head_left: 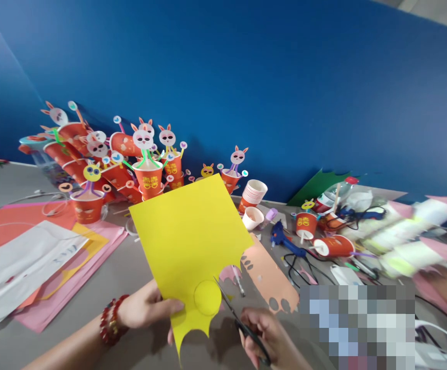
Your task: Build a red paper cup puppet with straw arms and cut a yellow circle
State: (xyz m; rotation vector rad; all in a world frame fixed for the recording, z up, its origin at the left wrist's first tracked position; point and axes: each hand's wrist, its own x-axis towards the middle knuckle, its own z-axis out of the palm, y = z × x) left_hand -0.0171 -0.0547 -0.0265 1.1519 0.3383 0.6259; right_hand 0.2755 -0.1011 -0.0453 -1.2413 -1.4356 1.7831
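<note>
Yellow card sheet (186, 231) sits mid-frame above the counter (130, 272), your left hand (146, 308) pinching its near edge. Right hand (269, 339) grips scissors (242, 321), blades at the traced circle (207, 297). Risk: one-edge grip lets the sheet flex, so the cut wanders off the line.

We read a gold double-happiness character, 囍, on one red paper cup (148, 181); again on another red cup (303, 223); nothing else legible.
</note>
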